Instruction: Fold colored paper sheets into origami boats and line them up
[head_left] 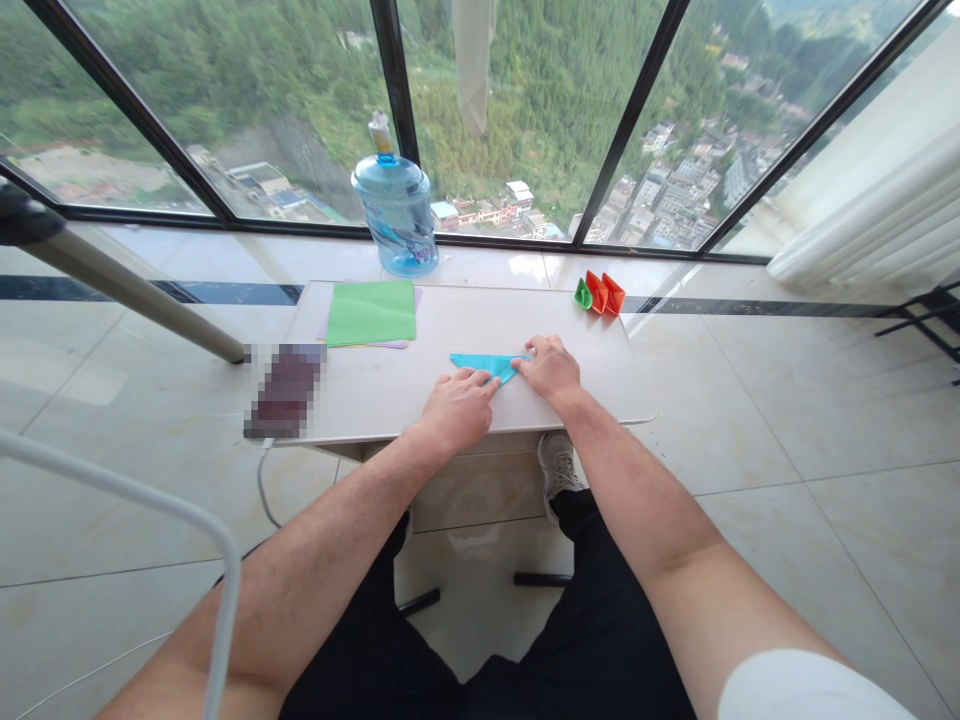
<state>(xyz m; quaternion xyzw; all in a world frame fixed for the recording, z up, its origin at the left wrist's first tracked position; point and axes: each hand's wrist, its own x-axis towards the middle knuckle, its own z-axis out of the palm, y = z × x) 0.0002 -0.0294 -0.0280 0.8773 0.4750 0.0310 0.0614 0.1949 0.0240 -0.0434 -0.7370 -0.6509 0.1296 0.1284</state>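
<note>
A folded blue paper lies flat on the small white table, shaped like a long triangle pointing left. My left hand rests on the table with its fingertips pressing the paper's near edge. My right hand presses down on the paper's right end, fingers curled onto it. Both hands touch the paper; neither lifts it.
A stack of coloured sheets with a green one on top lies at the table's far left. Small green and red folded paper boats sit at the far right corner. A blurred dark object lies at the left edge. A blue water jug stands by the window.
</note>
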